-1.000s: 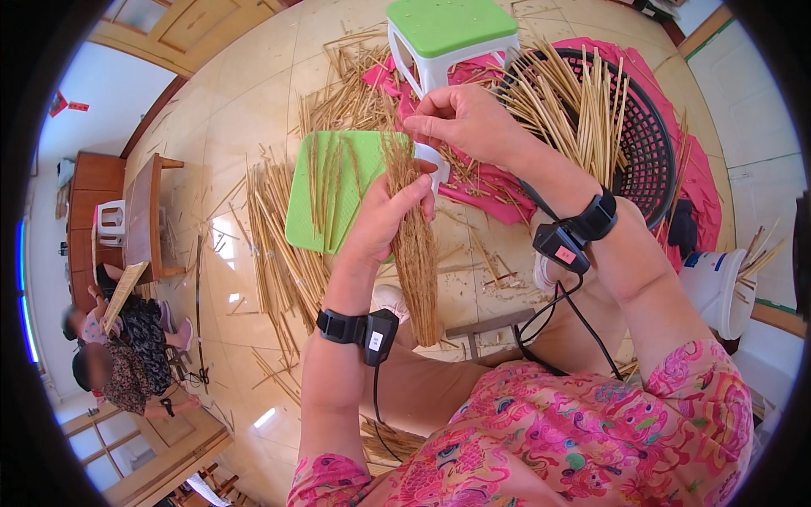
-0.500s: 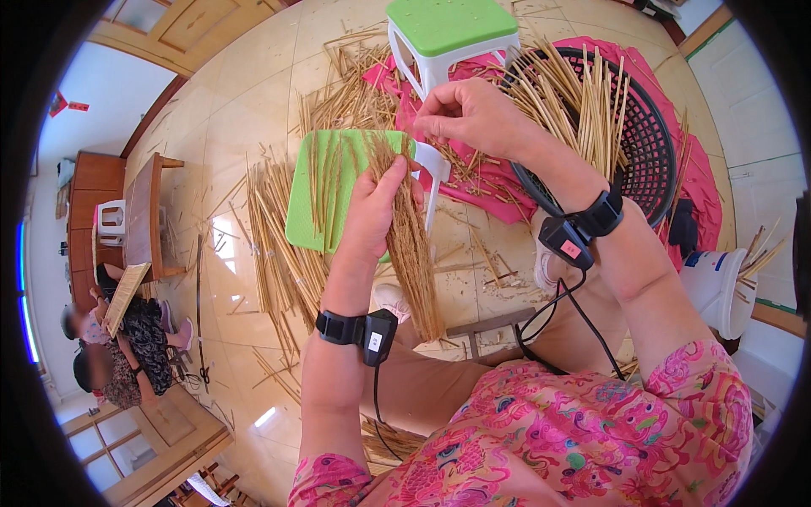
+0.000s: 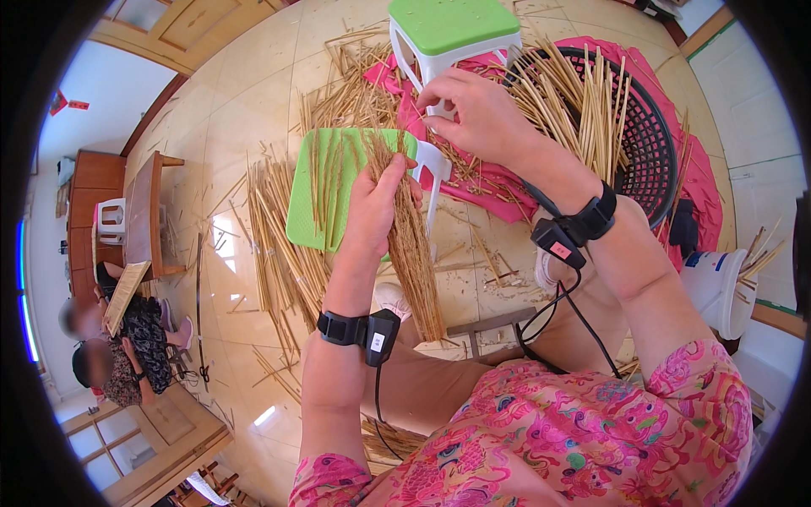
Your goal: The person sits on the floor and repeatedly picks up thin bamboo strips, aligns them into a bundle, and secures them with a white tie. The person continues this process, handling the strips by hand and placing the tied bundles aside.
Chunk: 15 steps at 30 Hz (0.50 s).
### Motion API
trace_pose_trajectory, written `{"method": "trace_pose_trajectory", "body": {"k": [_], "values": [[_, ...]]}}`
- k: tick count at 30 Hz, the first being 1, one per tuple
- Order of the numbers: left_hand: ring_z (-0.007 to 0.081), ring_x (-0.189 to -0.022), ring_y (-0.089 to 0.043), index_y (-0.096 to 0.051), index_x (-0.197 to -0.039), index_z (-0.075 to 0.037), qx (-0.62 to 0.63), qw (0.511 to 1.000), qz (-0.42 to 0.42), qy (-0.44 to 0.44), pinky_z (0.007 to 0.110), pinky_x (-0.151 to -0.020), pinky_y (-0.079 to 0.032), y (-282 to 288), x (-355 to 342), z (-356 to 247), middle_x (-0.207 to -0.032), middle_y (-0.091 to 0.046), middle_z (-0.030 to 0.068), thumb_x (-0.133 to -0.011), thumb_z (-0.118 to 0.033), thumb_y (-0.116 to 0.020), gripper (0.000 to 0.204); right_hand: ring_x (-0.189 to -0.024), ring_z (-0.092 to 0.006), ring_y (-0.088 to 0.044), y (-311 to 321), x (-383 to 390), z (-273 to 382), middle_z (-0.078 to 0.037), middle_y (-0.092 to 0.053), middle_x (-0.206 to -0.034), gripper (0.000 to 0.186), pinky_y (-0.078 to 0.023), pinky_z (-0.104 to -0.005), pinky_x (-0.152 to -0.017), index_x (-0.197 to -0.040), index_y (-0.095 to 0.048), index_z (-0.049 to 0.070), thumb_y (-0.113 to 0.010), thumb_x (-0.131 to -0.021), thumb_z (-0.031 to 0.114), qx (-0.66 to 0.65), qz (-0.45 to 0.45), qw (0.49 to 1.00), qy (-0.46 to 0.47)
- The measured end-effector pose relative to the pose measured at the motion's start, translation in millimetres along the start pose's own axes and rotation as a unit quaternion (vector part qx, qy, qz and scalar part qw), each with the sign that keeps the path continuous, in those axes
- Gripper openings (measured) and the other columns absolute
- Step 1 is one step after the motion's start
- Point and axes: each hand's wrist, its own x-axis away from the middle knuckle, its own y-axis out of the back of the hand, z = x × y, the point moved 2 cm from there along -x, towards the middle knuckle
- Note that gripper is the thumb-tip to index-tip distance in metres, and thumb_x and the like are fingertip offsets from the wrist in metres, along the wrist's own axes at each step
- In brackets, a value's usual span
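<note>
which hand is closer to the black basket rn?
Right. The right hand hovers beside the left rim of the black basket, next to the sticks propped in it. The left hand is farther left, over the green stool, gripping the straw bundle.

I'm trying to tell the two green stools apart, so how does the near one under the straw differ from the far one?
The near green stool has long straw stalks lying across its seat; the far green stool has a bare seat. The near one lies right behind the left hand and its straw bundle; the far one stands beyond the right hand, beside the black basket. Both have green tops and white legs.
</note>
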Motion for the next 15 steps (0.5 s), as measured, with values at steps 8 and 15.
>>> {"method": "trace_pose_trajectory", "body": {"k": [8,15], "values": [[0.0140,-0.058,-0.057,-0.057,-0.102,-0.005,0.004,1.000,-0.001,0.002,0.027,-0.051,-0.044,-4.1,1.8,-0.2,-0.066,-0.058,0.0048,-0.097,-0.032,-0.056,0.027,-0.091,-0.0240,-0.061,-9.8,3.3,10.2,-0.004,-0.059,-0.092,0.014,-0.052,-0.0364,-0.072,-0.086,-0.063,0.009,-0.071,-0.076,0.010,0.020,0.000,0.995,0.102],[0.0144,-0.058,-0.057,-0.058,-0.102,-0.005,0.009,1.000,0.003,0.005,0.027,-0.051,-0.044,-3.4,1.8,-0.5,-0.066,-0.058,0.0049,-0.097,-0.032,-0.056,0.027,-0.090,-0.0249,-0.061,-10.8,0.9,7.8,-0.004,-0.059,-0.091,0.014,-0.052,-0.0373,-0.072,-0.086,-0.062,0.008,-0.071,-0.076,0.012,0.017,-0.021,0.994,0.102]]}}
